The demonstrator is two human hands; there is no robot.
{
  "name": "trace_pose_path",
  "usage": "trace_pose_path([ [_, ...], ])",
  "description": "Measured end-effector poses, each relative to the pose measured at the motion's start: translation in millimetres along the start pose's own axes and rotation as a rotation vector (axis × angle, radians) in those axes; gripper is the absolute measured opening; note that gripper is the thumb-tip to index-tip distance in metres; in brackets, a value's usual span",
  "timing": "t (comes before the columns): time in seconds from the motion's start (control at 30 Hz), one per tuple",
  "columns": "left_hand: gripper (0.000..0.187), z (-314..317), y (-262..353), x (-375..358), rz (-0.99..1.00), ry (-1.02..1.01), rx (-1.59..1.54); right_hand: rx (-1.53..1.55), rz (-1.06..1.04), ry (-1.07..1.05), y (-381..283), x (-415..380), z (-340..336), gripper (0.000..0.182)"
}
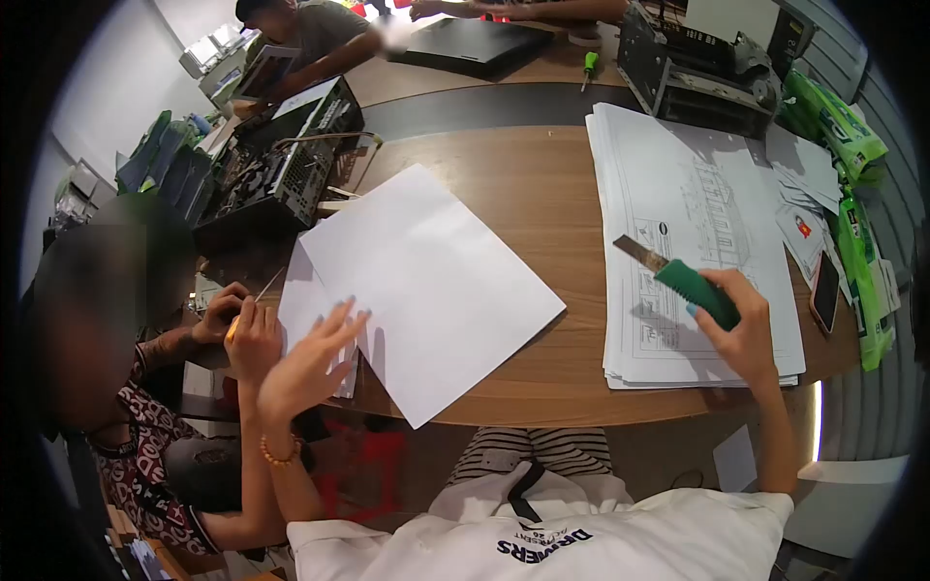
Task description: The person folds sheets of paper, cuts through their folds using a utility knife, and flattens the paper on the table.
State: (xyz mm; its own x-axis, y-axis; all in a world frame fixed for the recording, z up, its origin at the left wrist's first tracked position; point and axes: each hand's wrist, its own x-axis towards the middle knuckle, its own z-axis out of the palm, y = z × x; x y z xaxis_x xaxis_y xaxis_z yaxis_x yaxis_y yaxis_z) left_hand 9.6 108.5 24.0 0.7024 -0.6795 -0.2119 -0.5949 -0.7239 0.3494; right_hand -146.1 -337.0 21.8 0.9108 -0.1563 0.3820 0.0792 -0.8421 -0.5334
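My right hand [741,329] is wrapped round the green handle of a utility knife [697,293]. Its worn metal blade points up and left over a thick stack of printed drawings [635,339]. On the left, my left hand [315,363] is open, fingers spread, and overlaps the edge of some white sheets. A large blank sheet of paper [441,281] lies turned cornerwise on the wooden table, on top of other white sheets [302,281].
A person at the left holds a thin tool in their hands [250,324], close to my left arm. Behind stands an opened computer case [281,160]. At the back are a black laptop [475,46], a green screwdriver [589,68] and a disassembled machine [707,73]. A phone [824,290] lies right.
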Motion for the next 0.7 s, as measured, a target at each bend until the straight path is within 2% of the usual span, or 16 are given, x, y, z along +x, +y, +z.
trace_pose_path([
  [0.03, 0.057, -7, 10, 7, 0.005, -0.005, -0.007, 0.011, 0.006, -0.013, -3, -6, -1, 0.033],
  [0.1, 0.060, -12, 39, 33, 0.081, 0.229, 0.132, -0.014, -0.010, -0.013, -5, -12, -2, 0.034],
  [0.17, 0.063, 13, 59, 71, 0.075, 0.300, 0.057, -0.021, -0.062, 0.005, -6, -14, 1, 0.035],
  [0.23, 0.065, 44, 66, 100, 0.108, 0.290, 0.158, -0.012, -0.085, -0.007, -1, -14, 5, 0.037],
  [0.37, 0.069, 74, 64, 122, 0.112, 0.253, 0.162, -0.008, -0.121, -0.051, 0, -22, 12, 0.038],
  [0.43, 0.073, 79, 60, 125, 0.181, 0.389, 0.238, -0.023, -0.148, -0.091, -3, -23, 13, 0.037],
  [0.7, 0.072, 79, 60, 123, 0.180, 0.402, 0.168, -0.011, -0.196, -0.187, -13, -17, 24, 0.036],
])
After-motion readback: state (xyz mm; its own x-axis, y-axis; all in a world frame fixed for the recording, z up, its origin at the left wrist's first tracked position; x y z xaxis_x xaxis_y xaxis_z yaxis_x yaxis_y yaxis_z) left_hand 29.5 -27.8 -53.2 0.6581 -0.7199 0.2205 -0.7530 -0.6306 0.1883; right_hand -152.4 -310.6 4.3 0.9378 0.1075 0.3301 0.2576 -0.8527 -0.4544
